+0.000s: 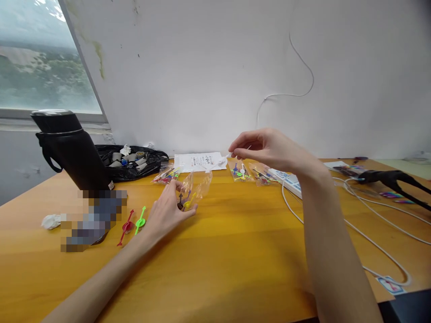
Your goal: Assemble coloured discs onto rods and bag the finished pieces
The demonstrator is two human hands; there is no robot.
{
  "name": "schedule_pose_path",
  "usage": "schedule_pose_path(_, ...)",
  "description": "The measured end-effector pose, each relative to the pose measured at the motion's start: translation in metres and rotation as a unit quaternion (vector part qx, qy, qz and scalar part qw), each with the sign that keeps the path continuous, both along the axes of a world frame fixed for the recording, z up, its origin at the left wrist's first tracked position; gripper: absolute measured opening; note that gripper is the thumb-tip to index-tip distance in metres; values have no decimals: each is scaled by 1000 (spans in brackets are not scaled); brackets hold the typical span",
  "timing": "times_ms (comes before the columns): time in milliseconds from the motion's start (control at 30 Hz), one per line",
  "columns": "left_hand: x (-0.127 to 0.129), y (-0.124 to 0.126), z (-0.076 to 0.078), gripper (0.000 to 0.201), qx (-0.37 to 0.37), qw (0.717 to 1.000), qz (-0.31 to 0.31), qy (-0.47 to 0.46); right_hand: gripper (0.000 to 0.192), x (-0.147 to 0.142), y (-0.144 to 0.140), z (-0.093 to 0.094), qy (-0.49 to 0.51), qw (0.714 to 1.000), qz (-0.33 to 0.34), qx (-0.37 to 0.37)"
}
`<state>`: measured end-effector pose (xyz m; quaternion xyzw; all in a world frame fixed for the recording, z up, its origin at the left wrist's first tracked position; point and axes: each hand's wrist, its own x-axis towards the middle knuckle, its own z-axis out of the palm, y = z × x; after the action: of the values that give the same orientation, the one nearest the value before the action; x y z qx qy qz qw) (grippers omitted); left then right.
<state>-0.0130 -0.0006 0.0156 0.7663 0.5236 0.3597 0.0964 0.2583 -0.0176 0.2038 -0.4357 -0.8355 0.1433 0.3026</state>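
My left hand [170,206] is curled round a small clear plastic bag [204,185], thumb on its near side. Inside or beside the bag are a yellow arrow spinner [188,204] and darker ones, partly behind my fingers. Above the table's far side, my right hand [257,146] is closed in a pinch on a thin white arrow spinner [220,163], slightly blurred. To the left of my left hand lie a red arrow spinner [127,226] and a green arrow spinner [140,222], side by side on the table.
Further bags of spinners [241,171] and a printed white paper [198,161] lie by the wall. A black bottle [72,152], a black bag of bits [134,163] and crumpled tissue [51,221] are at left. A power strip [286,180] and white cables [373,249] occupy the right.
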Motion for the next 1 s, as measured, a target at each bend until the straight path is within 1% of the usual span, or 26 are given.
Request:
schedule_pose_path(100,0,1,-1,47,1,1000,-1,-4,22,-10,-9,2,-23,999,18,-13)
schedule_pose_path(233,2,-1,-1,46,-10,1000,-3,-13,18,-32,-12,-4,-51,998,32,-20)
schedule_pose_path(333,3,-2,0,46,-25,1000,-1,-18,16,-50,-11,-15,-95,995,24,11)
schedule_pose_path(467,5,-4,1,46,-34,999,-5,-36,17,-72,-6,-34,-134,989,1,56)
schedule_pose_path(600,6,-4,2,44,-44,997,-14,-59,15,-85,2,-48,-139,989,29,47)
schedule_pose_path(667,5,-3,2,41,-48,996,-15,-73,16,-87,4,-49,-128,990,27,48)
schedule_pose_path(800,1,3,1,38,-54,993,-9,-108,19,-87,5,-45,-95,992,-13,85)
schedule_pose_path(900,-1,6,1,38,-66,989,-11,-129,20,-88,4,-44,-91,992,-10,92)
schedule_pose_path(1000,1,5,1,40,-69,988,-17,-140,19,-94,2,-47,-100,990,2,100)
